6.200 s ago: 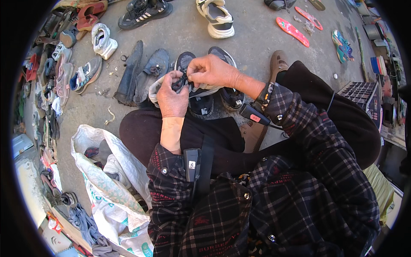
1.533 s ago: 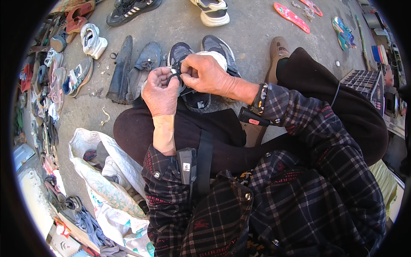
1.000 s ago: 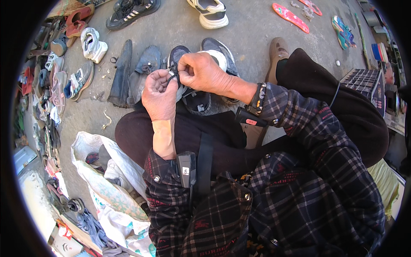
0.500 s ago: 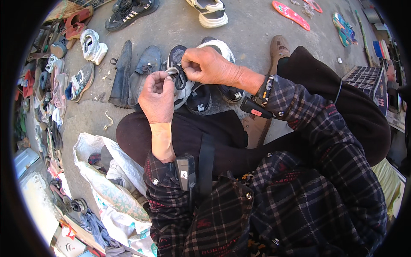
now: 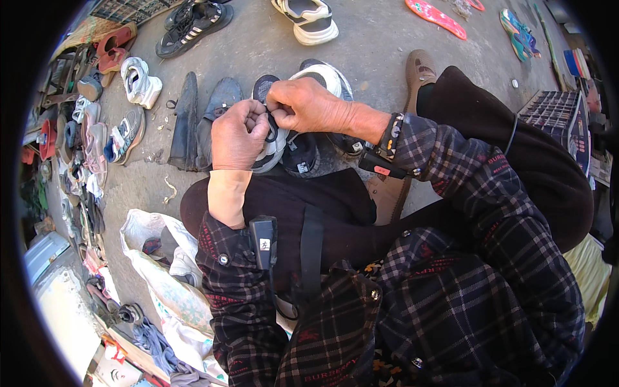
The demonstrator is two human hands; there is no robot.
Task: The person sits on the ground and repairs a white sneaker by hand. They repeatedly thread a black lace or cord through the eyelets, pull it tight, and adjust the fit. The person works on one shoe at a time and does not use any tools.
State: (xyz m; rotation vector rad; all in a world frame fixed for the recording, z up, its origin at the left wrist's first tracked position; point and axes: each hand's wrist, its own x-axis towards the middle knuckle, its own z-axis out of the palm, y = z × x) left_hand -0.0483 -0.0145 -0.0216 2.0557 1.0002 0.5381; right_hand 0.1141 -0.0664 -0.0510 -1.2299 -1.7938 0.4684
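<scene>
My left hand point(image 5: 238, 137) and my right hand point(image 5: 311, 106) come close together above a row of shoes, fingers pinched. Both are closed on a black shoelace point(image 5: 273, 129), part of which hangs below the fingertips; the pinched ends are hidden. Under the hands stands a grey-and-white sneaker point(image 5: 269, 157), partly covered by them. A black shoe point(image 5: 301, 155) stands just right of it. Beyond my right hand lies a white sneaker point(image 5: 327, 76). Left of my left hand are two dark shoes, one narrow point(image 5: 186, 122) and one with a bow point(image 5: 224, 95).
An open white sack point(image 5: 145, 242) holding shoes sits by my left knee. More footwear lines the left side. Farther off lie a black striped sneaker point(image 5: 193, 29), a white-and-black sneaker point(image 5: 309, 22) and a red insole point(image 5: 435, 18). At the right stands a dark crate point(image 5: 551, 116).
My left hand has turned and its fingertips have come up against my right hand. The lace loop seen between them is now smaller. The whole view has shifted slightly.
</scene>
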